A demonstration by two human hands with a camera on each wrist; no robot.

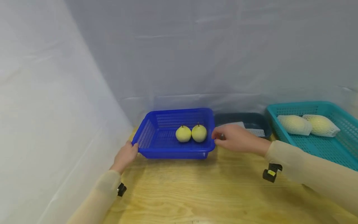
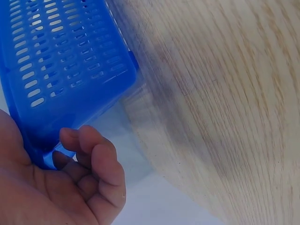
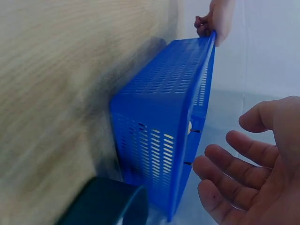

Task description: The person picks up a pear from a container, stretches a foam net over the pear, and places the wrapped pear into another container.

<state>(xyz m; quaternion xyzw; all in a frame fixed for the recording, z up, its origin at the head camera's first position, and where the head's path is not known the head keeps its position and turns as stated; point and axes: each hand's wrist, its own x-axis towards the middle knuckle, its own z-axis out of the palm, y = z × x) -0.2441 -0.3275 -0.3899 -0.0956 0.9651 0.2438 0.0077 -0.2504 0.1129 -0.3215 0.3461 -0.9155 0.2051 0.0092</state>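
Observation:
A blue plastic basket (image 1: 167,150) with slotted sides stands on the wooden table, with two yellow-green pears (image 1: 183,134) side by side in its right half. At the basket's near left corner my left hand (image 1: 126,156) grips the rim, its fingers curled under the edge in the left wrist view. Beside the right rim is my right hand (image 1: 237,138). The right wrist view shows that hand (image 3: 253,164) with fingers spread and loosely bent, holding nothing and a little apart from the rim. Its dark pear stems show over the basket edge there.
Right of the blue basket sits a dark teal tray (image 1: 257,118) holding white foam netting (image 1: 255,132). Farther right, a turquoise basket (image 1: 283,132) contains two net-wrapped pears (image 1: 295,125). White sheeting (image 1: 179,62) hangs behind and along the left side of the table (image 1: 179,189).

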